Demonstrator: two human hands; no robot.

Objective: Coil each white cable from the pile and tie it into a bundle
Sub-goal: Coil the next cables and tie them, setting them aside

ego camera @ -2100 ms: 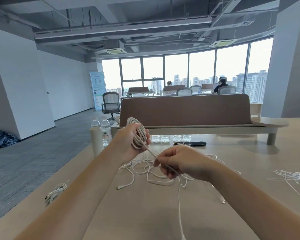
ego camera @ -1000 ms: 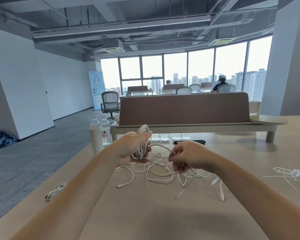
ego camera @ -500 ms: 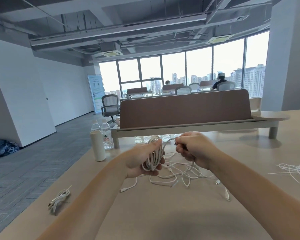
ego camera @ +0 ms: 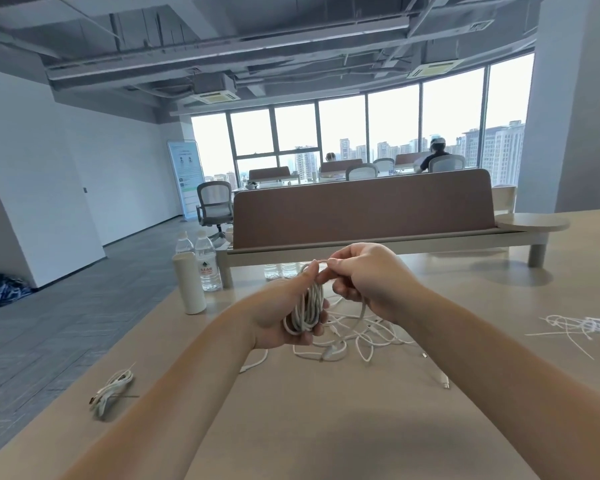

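My left hand (ego camera: pixel 281 313) grips a coil of white cable (ego camera: pixel 307 311), held upright above the table. My right hand (ego camera: pixel 368 282) pinches the free end of that same cable at the top of the coil, fingertips touching my left thumb. A short slack loop hangs from my right hand down to the pile. The pile of loose white cables (ego camera: pixel 357 337) lies tangled on the table just beyond and under both hands. A finished cable bundle (ego camera: pixel 113 393) lies near the table's left edge.
A heap of white ties (ego camera: pixel 586 327) lies at the right on the beige table (ego camera: pixel 326 427). A white bottle (ego camera: pixel 189 284) and two water bottles (ego camera: pixel 207 261) stand at the far left. A brown desk divider (ego camera: pixel 361 209) rises behind the hands.
My right hand has wound the trailing cable onto the coil; the long strand is now a short loop. Both hands have come together, and the right hand has risen to the coil's top.
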